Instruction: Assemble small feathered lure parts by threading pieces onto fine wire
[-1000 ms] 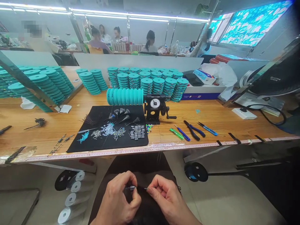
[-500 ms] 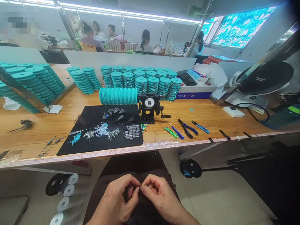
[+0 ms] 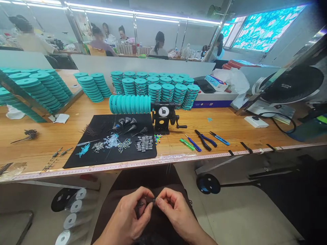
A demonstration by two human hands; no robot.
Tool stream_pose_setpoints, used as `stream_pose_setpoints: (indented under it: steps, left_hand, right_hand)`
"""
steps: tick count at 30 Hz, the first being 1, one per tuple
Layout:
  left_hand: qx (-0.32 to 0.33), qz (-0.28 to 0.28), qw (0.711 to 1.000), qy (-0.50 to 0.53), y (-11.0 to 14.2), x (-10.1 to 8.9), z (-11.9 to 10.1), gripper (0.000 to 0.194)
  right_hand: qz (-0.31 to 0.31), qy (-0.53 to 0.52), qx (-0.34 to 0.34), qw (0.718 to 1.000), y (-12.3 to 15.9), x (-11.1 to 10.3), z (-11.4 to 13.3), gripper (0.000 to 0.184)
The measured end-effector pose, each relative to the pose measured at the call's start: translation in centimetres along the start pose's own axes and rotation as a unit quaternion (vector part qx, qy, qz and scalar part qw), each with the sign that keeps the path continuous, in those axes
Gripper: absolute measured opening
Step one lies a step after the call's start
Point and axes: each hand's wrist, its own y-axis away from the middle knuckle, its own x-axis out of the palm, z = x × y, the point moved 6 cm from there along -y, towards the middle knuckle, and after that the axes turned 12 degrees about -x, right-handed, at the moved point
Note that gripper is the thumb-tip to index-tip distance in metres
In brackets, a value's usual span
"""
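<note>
My left hand (image 3: 127, 217) and my right hand (image 3: 176, 214) are low in view, above my dark apron (image 3: 158, 178). Their fingertips meet on a small dark metal piece (image 3: 150, 201) strung on a very thin line. Both hands pinch it, and my fingers hide most of it. A black mat (image 3: 109, 160) lies on the wooden bench beyond my hands, holding small sinkers, beads and dark bristly tufts. Neither hand touches the mat.
Many stacks of teal spools (image 3: 158, 92) stand along the bench behind a hand-crank counter (image 3: 163, 117). Pliers (image 3: 203, 140) and small blue-handled tools lie to the right. White reels (image 3: 74, 211) sit below the bench at left. Other people sit at benches in the distance.
My hands have drawn closer together around the small piece, which is now more hidden by my fingers. The whole view has shifted slightly since the oldest frame.
</note>
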Motion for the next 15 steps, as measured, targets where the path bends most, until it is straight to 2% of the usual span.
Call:
stream_pose_setpoints:
  steps: [4,11,15]
  left_hand:
    - [-0.004,-0.005,0.999,0.045,0.1,0.4,-0.1,0.015]
    - [-0.03,-0.034,0.999,-0.005,0.1,-0.1,1.0,0.011]
    - [-0.03,-0.007,1.0,-0.001,-0.2,0.0,1.4,0.012]
  right_hand:
    - [0.001,0.012,-0.004,1.0,-0.1,0.4,0.3,0.039]
    - [-0.041,-0.026,0.005,0.999,0.7,0.9,-0.3,0.043]
    - [-0.053,-0.02,0.004,0.998,0.7,0.6,-0.8,0.043]
